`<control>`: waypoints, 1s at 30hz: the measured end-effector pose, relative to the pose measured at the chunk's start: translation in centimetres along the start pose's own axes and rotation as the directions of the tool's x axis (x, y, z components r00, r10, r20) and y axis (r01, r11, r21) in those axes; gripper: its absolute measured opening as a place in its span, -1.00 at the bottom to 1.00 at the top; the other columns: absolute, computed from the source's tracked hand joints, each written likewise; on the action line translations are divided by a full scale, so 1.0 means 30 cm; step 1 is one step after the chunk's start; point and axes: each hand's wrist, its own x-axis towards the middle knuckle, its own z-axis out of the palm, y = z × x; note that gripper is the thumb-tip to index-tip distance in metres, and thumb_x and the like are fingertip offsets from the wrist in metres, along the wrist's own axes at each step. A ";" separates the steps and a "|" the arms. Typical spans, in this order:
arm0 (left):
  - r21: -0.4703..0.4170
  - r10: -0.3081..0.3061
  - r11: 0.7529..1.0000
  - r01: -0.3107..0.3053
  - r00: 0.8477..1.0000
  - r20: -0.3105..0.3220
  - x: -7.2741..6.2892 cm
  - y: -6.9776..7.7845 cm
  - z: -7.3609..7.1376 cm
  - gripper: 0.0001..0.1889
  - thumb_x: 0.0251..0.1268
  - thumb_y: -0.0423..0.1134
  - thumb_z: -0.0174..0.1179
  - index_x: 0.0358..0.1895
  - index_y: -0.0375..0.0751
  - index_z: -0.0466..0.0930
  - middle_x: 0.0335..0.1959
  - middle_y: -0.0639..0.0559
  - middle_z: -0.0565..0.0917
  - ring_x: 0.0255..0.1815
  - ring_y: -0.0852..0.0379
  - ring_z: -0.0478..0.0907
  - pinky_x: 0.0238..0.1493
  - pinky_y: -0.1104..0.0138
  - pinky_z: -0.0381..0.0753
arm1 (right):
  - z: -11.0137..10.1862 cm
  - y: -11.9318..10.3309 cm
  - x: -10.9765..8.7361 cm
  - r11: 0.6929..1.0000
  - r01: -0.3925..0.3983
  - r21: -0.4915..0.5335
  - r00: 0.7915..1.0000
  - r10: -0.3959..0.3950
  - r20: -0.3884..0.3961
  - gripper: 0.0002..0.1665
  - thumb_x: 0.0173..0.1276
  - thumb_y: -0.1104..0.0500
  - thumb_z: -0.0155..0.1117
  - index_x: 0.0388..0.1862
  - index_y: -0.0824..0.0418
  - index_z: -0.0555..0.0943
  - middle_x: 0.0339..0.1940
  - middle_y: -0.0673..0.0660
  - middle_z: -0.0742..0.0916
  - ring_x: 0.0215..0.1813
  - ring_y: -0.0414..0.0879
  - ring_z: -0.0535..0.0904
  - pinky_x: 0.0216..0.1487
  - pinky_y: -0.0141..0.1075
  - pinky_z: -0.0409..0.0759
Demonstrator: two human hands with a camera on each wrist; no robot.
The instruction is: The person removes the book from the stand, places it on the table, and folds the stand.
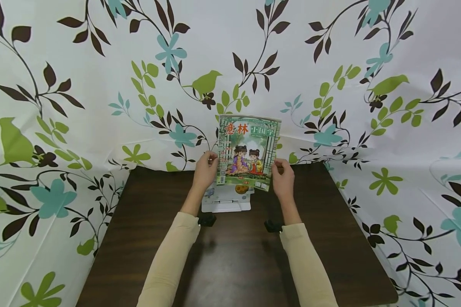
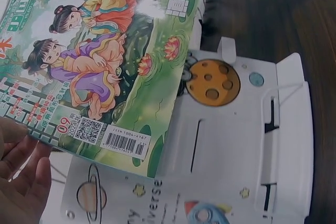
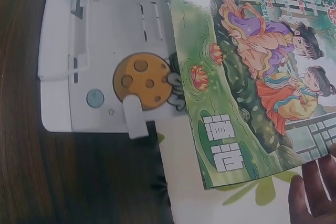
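A magazine [image 1: 247, 149] with a green illustrated cover of two children is held up, its cover facing me. My left hand [image 1: 205, 170] pinches its left edge, thumb and fingers on either side. On the opposite edge, my right hand [image 1: 284, 179] grips it. Behind and below the magazine stands a white book stand [image 1: 226, 206], partly hidden. Both wrist views show cartoon planets printed on the stand [image 2: 231, 140] and a small white clip [image 3: 135, 116] at its side. The magazine's lower edge [image 2: 157, 150] is in front of the stand; whether they touch, I cannot tell.
The stand is near the far edge of a dark wooden table [image 1: 230, 264]. Directly behind the table hangs a white cloth [image 1: 253, 98] patterned with leaves, birds and flowers, which also covers both sides. Black wrist cameras [image 1: 206, 220] sit by the sleeves.
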 end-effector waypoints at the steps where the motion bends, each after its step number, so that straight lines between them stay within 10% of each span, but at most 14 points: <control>1: -0.001 0.002 1.000 -0.002 1.000 0.000 0.000 0.005 0.006 -0.77 0.73 -0.21 0.07 0.19 -0.25 0.57 0.18 -0.24 0.66 0.18 -0.18 0.67 0.16 -0.06 0.68 | -0.005 0.000 -0.001 1.000 -0.004 0.006 1.000 0.004 -0.005 -0.67 0.68 0.19 0.18 0.27 0.31 0.66 0.10 0.33 0.71 0.04 0.10 0.63 0.09 -0.11 0.56; 30: -0.026 0.064 0.998 -0.062 0.992 0.111 -0.023 0.092 0.221 -0.82 0.69 -0.26 0.12 0.14 -0.24 0.58 0.11 -0.17 0.70 0.16 -0.11 0.68 0.17 0.00 0.68 | -0.166 0.089 -0.055 0.998 -0.049 0.049 0.972 0.059 -0.228 -0.70 0.68 0.23 0.16 0.24 0.29 0.68 0.03 0.25 0.70 -0.10 -0.19 0.49 0.01 -0.24 0.43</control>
